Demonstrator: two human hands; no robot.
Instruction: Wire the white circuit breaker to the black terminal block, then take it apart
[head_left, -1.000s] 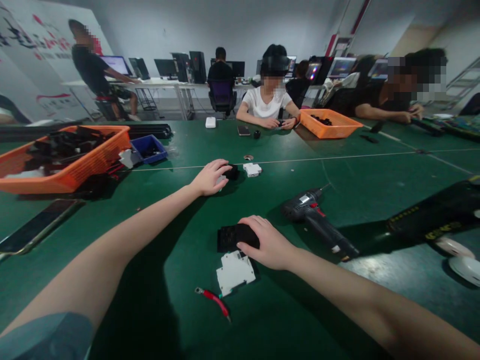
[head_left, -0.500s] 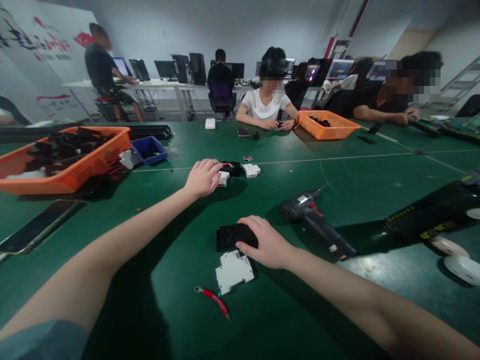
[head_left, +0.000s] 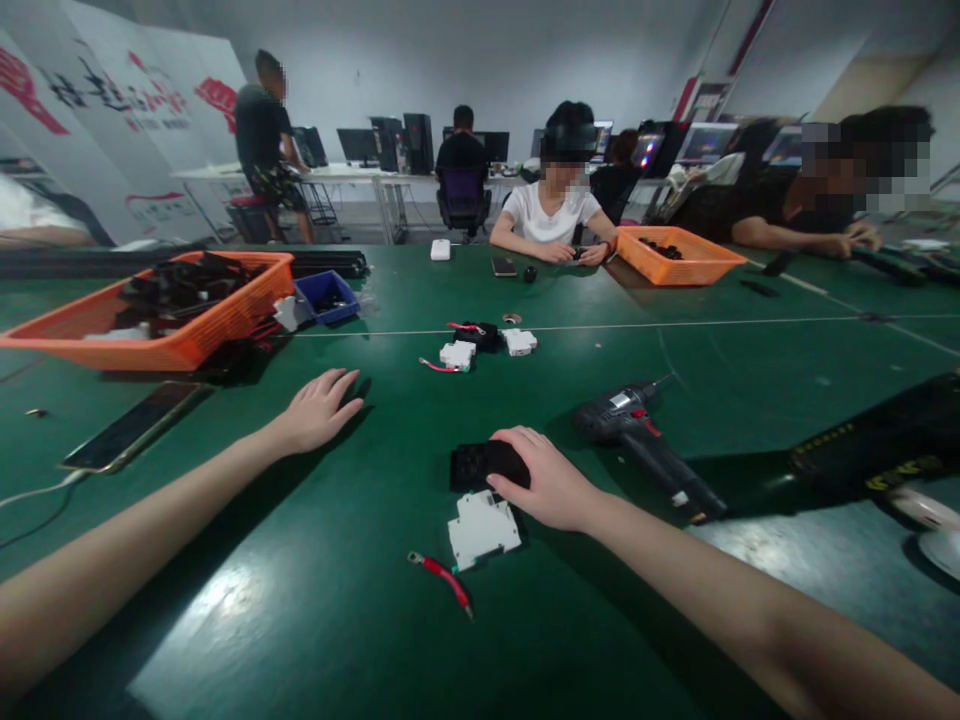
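Note:
My right hand (head_left: 551, 480) is wrapped round the right end of a black plastic block (head_left: 471, 467), which rests on the green table. Touching or nearly touching its near side lies a white circuit breaker (head_left: 484, 530) on its flat side. A short red wire (head_left: 447, 580) with metal ends lies just closer to me. My left hand (head_left: 319, 410) is empty, fingers apart, low over the table's left half. Farther off sit a white breaker (head_left: 458, 354) with a red wire at it, a black block (head_left: 480, 337) with another red wire, and a second white breaker (head_left: 519, 342).
A cordless drill (head_left: 637, 435) and a dark bottle (head_left: 877, 440) lie at right. On the left are an orange basket (head_left: 180, 345) of black parts, a blue bin (head_left: 328, 298) and a phone (head_left: 139, 428). A person opposite sits beside another orange basket (head_left: 679, 270).
My left hand has let go of the far white breaker and moved left and nearer to me. My right hand stays on the black block. The view has swung slightly left.

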